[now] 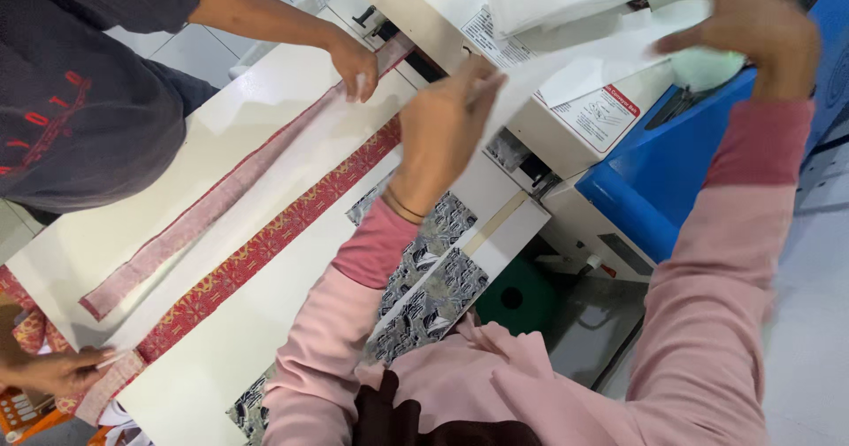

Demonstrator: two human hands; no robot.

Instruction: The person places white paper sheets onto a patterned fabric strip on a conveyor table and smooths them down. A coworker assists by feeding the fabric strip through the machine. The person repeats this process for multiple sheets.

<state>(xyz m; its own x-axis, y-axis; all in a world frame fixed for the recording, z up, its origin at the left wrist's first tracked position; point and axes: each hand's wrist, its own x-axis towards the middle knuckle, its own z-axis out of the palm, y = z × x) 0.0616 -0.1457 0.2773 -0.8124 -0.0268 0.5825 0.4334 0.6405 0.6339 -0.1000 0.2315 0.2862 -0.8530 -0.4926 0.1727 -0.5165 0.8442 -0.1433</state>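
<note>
Both hands hold a white sheet [566,66] up over the machine [619,181]. The left hand [442,123] pinches its near edge with closed fingers; the right hand [752,26] grips the far end. Best to keep it flat and tight.

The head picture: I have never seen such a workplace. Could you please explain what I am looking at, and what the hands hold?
The camera sits on a person's head and looks down. The pink sleeves are that person's own arms. Both the left hand and the right hand hold a white sheet over a white and blue machine. On the white table lie long strips: a red patterned strip and a paler one. A co-worker's hand presses the paler strip; another hand holds a strip's end at the lower left.
</note>
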